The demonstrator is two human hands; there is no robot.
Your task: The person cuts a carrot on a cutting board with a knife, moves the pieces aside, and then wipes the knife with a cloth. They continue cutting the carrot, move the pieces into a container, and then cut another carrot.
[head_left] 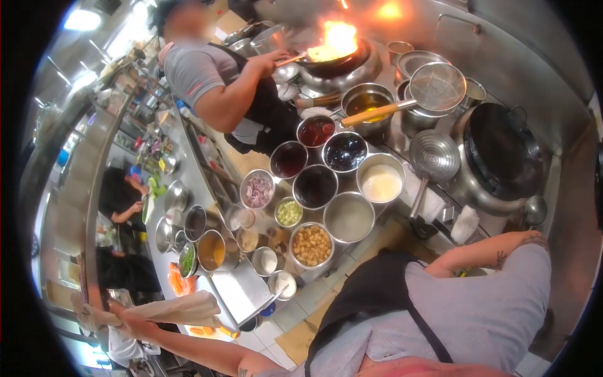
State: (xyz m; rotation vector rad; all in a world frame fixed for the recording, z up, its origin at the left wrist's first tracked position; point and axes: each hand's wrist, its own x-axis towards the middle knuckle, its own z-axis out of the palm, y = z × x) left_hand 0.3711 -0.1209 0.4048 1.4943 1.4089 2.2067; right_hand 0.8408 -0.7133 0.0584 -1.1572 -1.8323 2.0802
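My left hand (129,322) reaches far out to the left, its fingers closed on a beige cloth (179,309) by an upright post; part of the cloth hangs toward the counter. My right arm is bent with the elbow out, and the right hand is hidden behind my apron (361,305). In front of me stand metal pots of dark sauce (315,186), creamy white liquid (381,184), browned cubes (312,245), chopped onion (257,190) and chopped green vegetable (289,212). A white tray (242,292) lies near my left forearm.
A co-worker (217,81) holds a flaming wok (333,53) at the back. To the right are a black wok (505,151), a perforated ladle (434,157) and a wire strainer (438,87) over a pot. Other people work along the far-left counter.
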